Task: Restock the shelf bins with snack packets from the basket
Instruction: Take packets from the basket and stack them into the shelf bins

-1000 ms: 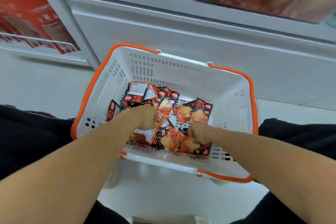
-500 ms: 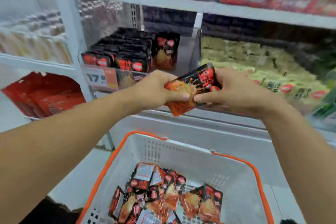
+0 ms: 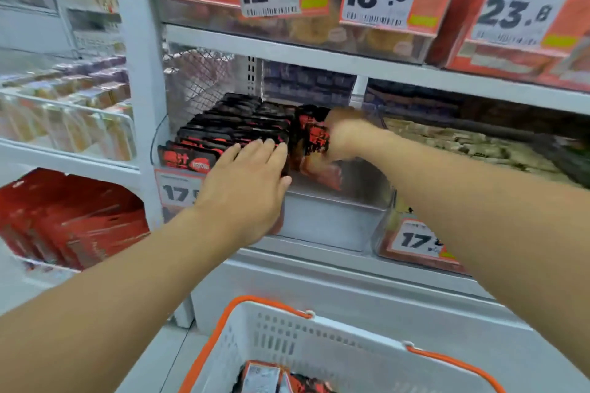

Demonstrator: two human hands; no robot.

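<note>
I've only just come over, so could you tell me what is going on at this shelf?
A person is restocking a clear shelf bin with snack packets. The left hand lies flat, fingers straight, against the front of the row of black and red packets standing in it. The right hand grips more packets and holds them in the gap beside that row. The white basket below holds more.
</note>
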